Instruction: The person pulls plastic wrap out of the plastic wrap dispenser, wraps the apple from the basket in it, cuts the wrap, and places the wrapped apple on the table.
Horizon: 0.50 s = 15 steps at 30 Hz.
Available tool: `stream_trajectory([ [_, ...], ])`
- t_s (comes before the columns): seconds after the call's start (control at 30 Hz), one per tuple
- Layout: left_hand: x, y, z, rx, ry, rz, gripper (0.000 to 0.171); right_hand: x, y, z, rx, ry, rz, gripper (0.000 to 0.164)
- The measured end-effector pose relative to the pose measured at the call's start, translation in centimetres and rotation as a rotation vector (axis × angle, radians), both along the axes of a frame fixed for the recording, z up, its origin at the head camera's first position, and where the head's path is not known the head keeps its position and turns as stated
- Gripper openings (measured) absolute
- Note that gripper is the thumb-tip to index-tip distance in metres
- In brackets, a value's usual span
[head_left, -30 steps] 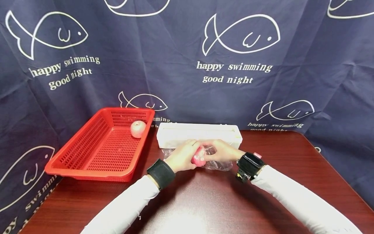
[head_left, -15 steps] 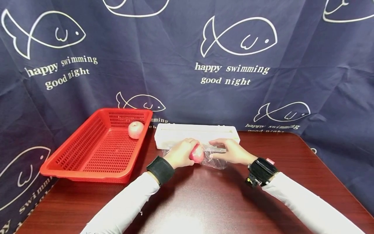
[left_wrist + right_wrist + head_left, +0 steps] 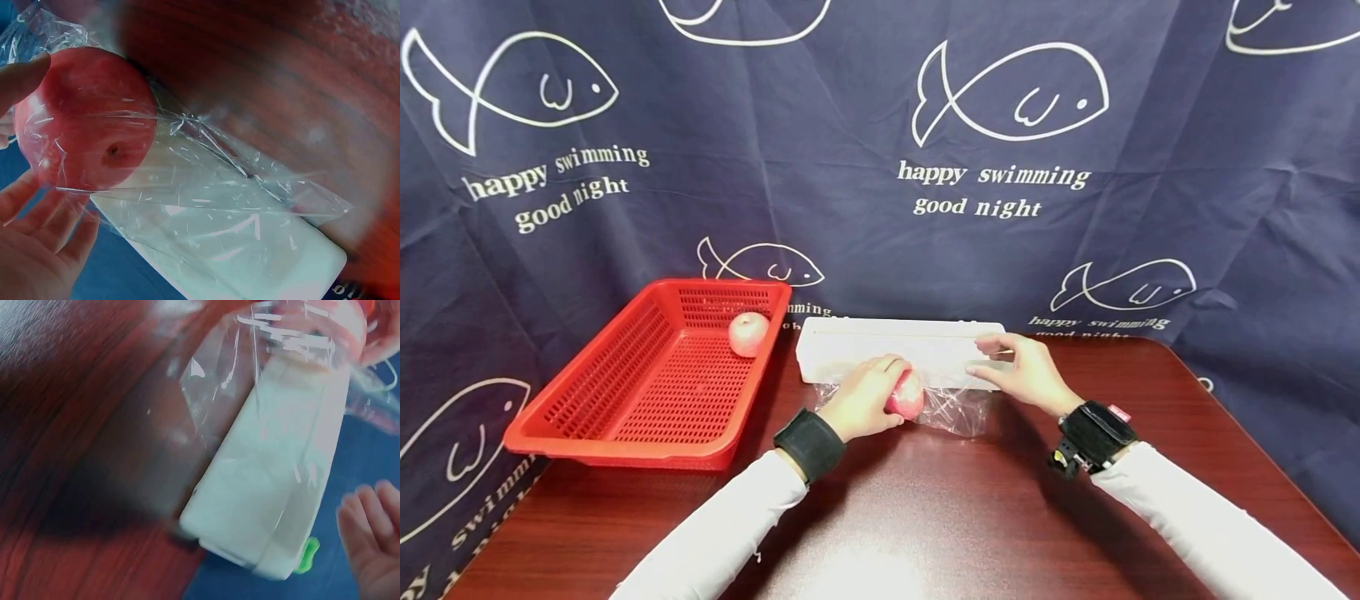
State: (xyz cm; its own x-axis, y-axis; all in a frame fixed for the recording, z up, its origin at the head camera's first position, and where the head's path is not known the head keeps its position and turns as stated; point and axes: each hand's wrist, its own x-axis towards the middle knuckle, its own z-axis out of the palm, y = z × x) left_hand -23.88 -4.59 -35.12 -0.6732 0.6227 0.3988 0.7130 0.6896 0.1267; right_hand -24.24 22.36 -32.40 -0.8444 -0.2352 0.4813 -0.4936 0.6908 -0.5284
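My left hand (image 3: 859, 402) grips a red apple (image 3: 907, 397) in front of a long white cling film dispenser (image 3: 868, 346). In the left wrist view, clear cling film (image 3: 206, 187) stretches across the apple and over the dispenser. More film lies loose on the table to the apple's right. My right hand (image 3: 1028, 372), its fingers parted and holding nothing, is at the dispenser's right end. A small green piece (image 3: 307, 555) shows at that end in the right wrist view.
A red perforated basket (image 3: 617, 450) stands on the left of the dark wood table (image 3: 970, 517). One pale apple (image 3: 748, 335) sits inside against its right wall. A blue fish-print cloth (image 3: 850, 125) hangs behind the table.
My right hand has left the apple and moved right to the dispenser's end. My left hand keeps hold of the apple in nearly the same place.
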Motion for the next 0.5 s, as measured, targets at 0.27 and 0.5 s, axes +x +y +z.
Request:
stream_trajectory([
  [0.27, 0.2, 0.0, 0.0, 0.026, -0.013, -0.009, 0.068, -0.6, 2.1, -0.4, -0.025, -0.035, -0.209, 0.056],
  [0.5, 0.4, 0.1, 0.1, 0.022, -0.013, -0.008, 0.067, -1.3, 2.7, -1.6, -0.049, -0.176, -0.268, 0.067],
])
